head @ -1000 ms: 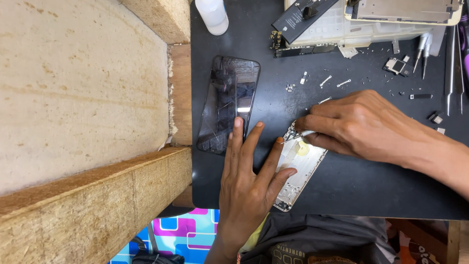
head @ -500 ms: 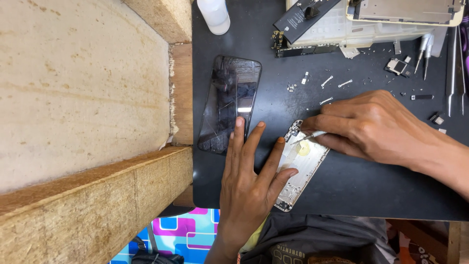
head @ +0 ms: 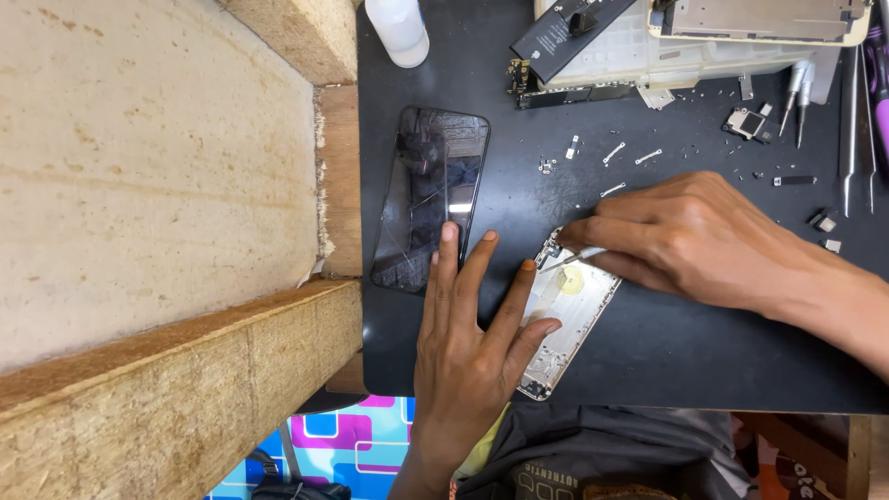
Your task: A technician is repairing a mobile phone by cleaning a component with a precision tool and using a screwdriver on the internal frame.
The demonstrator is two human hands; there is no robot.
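A silver phone housing [head: 576, 306] lies open-side up on the black work mat [head: 648, 352]. My left hand [head: 472, 343] rests flat on the mat with spread fingers, pinning the housing's left edge. My right hand [head: 690, 236] grips a thin metal tool [head: 574, 256], a tweezer or small driver, whose tip touches the housing's upper end. To the left of my left hand lies a removed black phone screen [head: 431, 196], cracked, face up.
Small screws and brackets [head: 611, 153] are scattered on the mat above my right hand. A battery and a parts tray [head: 639, 42] sit at the top, a white bottle [head: 398, 30] top left, tweezers and drivers [head: 852, 111] at right. Wooden beams [head: 185, 398] border the left.
My right hand has shifted slightly right along the housing's upper end, the tool tip still on it. My left hand stays planted.
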